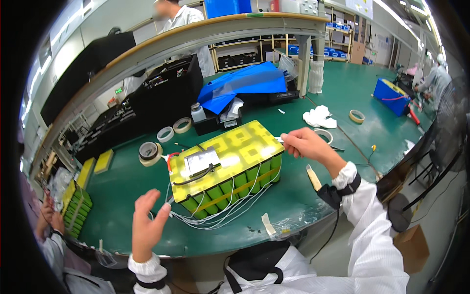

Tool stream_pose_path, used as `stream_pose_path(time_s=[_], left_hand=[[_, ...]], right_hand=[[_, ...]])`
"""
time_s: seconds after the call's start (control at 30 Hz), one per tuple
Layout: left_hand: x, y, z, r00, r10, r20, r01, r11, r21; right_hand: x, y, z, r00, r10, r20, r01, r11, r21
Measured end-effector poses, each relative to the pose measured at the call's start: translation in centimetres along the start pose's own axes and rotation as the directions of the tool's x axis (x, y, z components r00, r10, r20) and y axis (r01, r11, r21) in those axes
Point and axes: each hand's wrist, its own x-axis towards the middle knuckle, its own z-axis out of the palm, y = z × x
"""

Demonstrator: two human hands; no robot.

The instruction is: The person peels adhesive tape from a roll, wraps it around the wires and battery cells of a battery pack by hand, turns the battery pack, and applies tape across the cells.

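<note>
**Taping the battery pack**

My left hand hovers open beside the white wires. The green-celled battery pack sits mid-table. My right hand pinches a tape strip at its corner; I judge pressing down follows.

The left hand rises from the lower edge on a forearm in a white ribbed-cuff sleeve with a dark band at the wrist. It stands upright, palm turned inward, fingers spread and loosely curved, thumb apart from them, closed on nothing. The right hand reaches forward and to the left from the right side, its forearm in a matching white sleeve with a black wrist strap. Its fingers are bunched together at the tips in a pinch, knuckles up, wrist slightly bent. The two hands are well apart.
</note>
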Motion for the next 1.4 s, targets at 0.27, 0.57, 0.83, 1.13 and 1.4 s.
stream_pose_path(time_s=[0.27, 0.57, 0.83, 1.13, 1.4], left_hand=[[-1.7, 2.3, 6.0, 0.981, -0.192, 0.037, 0.192, 0.907, -0.375], [-4.1, 7.6, 9.3, 0.959, -0.176, -0.223, 0.199, 0.976, 0.089], [-3.0, 8.1, 10.7, 0.943, -0.199, -0.266, 0.207, 0.978, 0.001], [1.2, 5.1, 10.7, 0.974, -0.104, -0.203, 0.025, 0.932, -0.361], [5.9, 2.4, 10.2, 1.0, 0.005, 0.01, -0.001, 0.912, -0.411]], right_hand=[[8.6, 1.0, -1.2, 0.997, -0.064, 0.041, 0.073, 0.958, -0.278], [12.5, 3.6, 2.7, 0.94, -0.178, 0.291, 0.1, 0.959, 0.264], [11.2, 3.2, 1.7, 0.935, -0.209, 0.285, 0.128, 0.952, 0.277], [3.4, 3.0, -1.6, 0.962, -0.092, 0.256, 0.098, 0.995, -0.011], [-2.1, 4.6, -1.8, 0.962, -0.221, 0.158, 0.212, 0.975, 0.071]])
